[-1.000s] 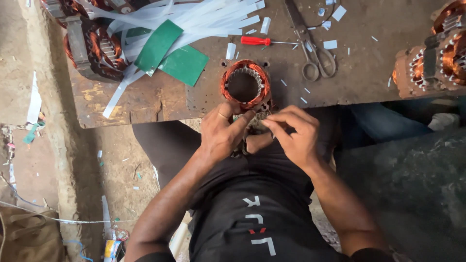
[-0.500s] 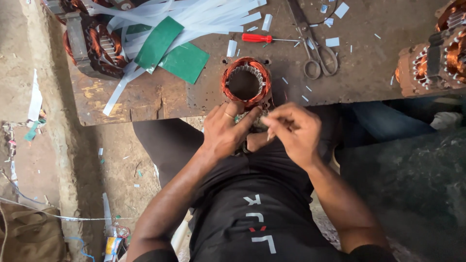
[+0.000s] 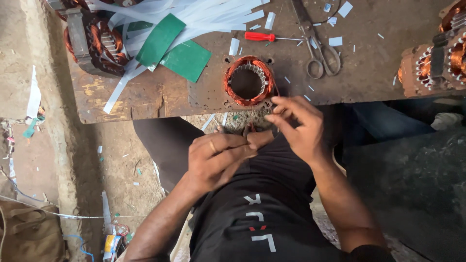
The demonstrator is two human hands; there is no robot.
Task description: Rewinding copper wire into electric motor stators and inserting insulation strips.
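A motor stator (image 3: 248, 80) with copper windings lies on the near edge of the worn wooden bench (image 3: 145, 99). Just below it, over my lap, my two hands meet. My left hand (image 3: 218, 160), with a ring on one finger, is curled, and its thumb and fingers pinch a small dark piece too small to identify. My right hand (image 3: 297, 125) is higher, close to the bench edge. Its fingertips are pinched together on what looks like a thin wire coming from the stator.
On the bench lie scissors (image 3: 318, 46), a red-handled screwdriver (image 3: 262, 36), green sheet pieces (image 3: 187, 58), white strips (image 3: 194, 17) and scattered paper scraps. Another stator (image 3: 92, 41) stands at the far left and a wound motor core (image 3: 437, 63) at the right. A brown bag (image 3: 29, 233) sits on the floor.
Both hands have come down from the stator's lower rim toward my lap. The left hand dropped more and curled tighter, while the right stays near the bench edge.
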